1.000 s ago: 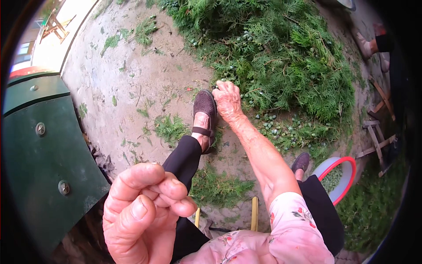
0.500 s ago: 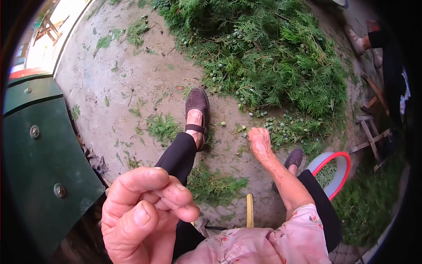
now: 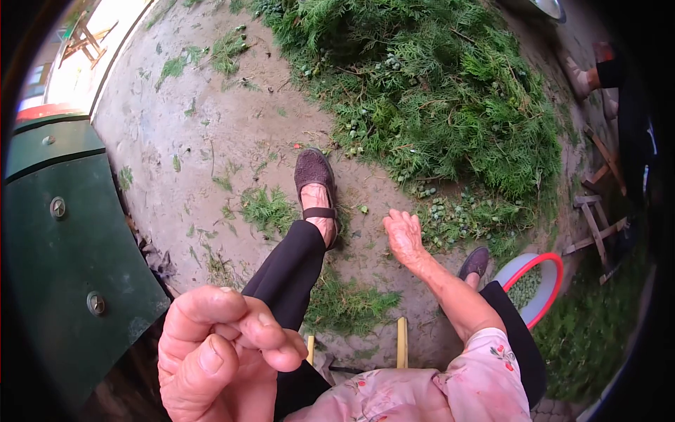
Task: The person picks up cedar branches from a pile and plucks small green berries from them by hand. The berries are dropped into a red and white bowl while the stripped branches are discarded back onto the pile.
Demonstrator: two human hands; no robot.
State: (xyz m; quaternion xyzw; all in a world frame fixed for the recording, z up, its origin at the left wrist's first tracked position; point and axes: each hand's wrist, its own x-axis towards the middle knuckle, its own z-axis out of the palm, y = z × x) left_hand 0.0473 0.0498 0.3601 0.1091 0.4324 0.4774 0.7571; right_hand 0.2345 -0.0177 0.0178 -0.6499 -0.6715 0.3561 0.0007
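My left hand (image 3: 225,344) is raised close to the camera at the lower left, its fingers curled in toward the thumb; whether anything small sits inside the curl cannot be seen. Lower down, near the ground, my right hand (image 3: 403,236) has its fingers bent together, their tips hidden beneath it. Just right of that hand lie scattered green cones (image 3: 457,214). Beyond them rises a big heap of green conifer sprigs (image 3: 436,105). A white bucket with a red rim (image 3: 555,261) holds more green cones, beside my right shoe (image 3: 475,261).
Dark green metal panels (image 3: 77,246) stand at the left. My left shoe (image 3: 314,172) is on the ground ahead. Another person's feet (image 3: 580,79) show at the upper right, above a wooden stool (image 3: 596,221). Loose sprigs (image 3: 267,205) dot the ground.
My right hand has shifted slightly left and down, away from the scattered cones. My left hand is a little lower, with its fingers still curled. The view has shifted slightly.
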